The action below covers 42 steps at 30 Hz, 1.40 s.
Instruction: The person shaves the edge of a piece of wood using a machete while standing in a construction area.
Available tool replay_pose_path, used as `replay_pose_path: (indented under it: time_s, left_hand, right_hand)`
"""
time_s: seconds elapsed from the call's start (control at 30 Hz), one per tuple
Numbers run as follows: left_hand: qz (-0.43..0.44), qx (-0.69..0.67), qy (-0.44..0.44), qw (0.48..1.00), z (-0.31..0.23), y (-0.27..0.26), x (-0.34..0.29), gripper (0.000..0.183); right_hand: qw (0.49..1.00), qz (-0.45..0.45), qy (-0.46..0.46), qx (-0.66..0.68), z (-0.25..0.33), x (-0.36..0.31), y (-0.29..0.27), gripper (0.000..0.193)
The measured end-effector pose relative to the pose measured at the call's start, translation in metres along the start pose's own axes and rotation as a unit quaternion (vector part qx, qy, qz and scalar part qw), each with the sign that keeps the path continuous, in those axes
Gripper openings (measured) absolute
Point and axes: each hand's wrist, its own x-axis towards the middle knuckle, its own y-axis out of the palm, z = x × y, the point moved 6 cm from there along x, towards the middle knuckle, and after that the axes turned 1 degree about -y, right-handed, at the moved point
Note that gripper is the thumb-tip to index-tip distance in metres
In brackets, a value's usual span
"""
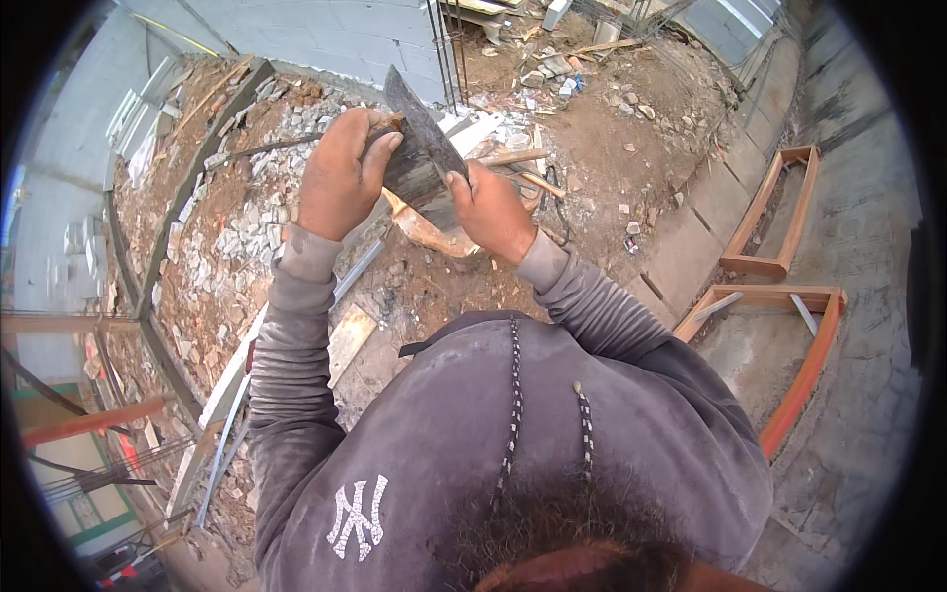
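Observation:
My right hand is closed around the handle end of a machete, whose dark, worn blade points up and to the left. Facing it, my left hand grips a dark stick that runs out to the left; its brown end shows near the thumb, close beside the blade. I cannot tell whether blade and stick touch. Below and between the hands lies a thick grey log. A pale, bark-stripped piece of wood sits just nearer to me.
Broken rubble covers the soil at left, edged by a dark curved board. Upright steel bars stand by a grey block wall. Two wooden frames lie on the right. Long pale strips lean near my left arm.

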Motion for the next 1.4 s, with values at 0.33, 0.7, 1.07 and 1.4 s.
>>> replay_pose_path:
  time_s: [0.33,0.7,1.07,1.4]
  left_hand:
    - [-0.022,0.039,0.025,0.999,-0.003,-0.001,-0.003,0.018]
    - [-0.004,0.019,0.007,1.000,-0.001,0.001,-0.004,0.021]
    - [-0.005,0.027,0.012,1.000,0.002,-0.004,-0.001,0.020]
    - [-0.006,0.010,0.007,1.000,0.006,-0.007,-0.006,0.021]
  right_hand:
    - [0.999,-0.027,0.016,-0.019,0.000,-0.007,0.006,0.031]
    - [0.997,-0.080,-0.018,0.011,-0.001,-0.013,0.005,0.025]
    - [0.996,-0.083,-0.039,0.004,-0.016,-0.016,0.011,0.029]
    - [0.997,-0.050,0.038,0.047,-0.045,-0.017,0.011,0.030]
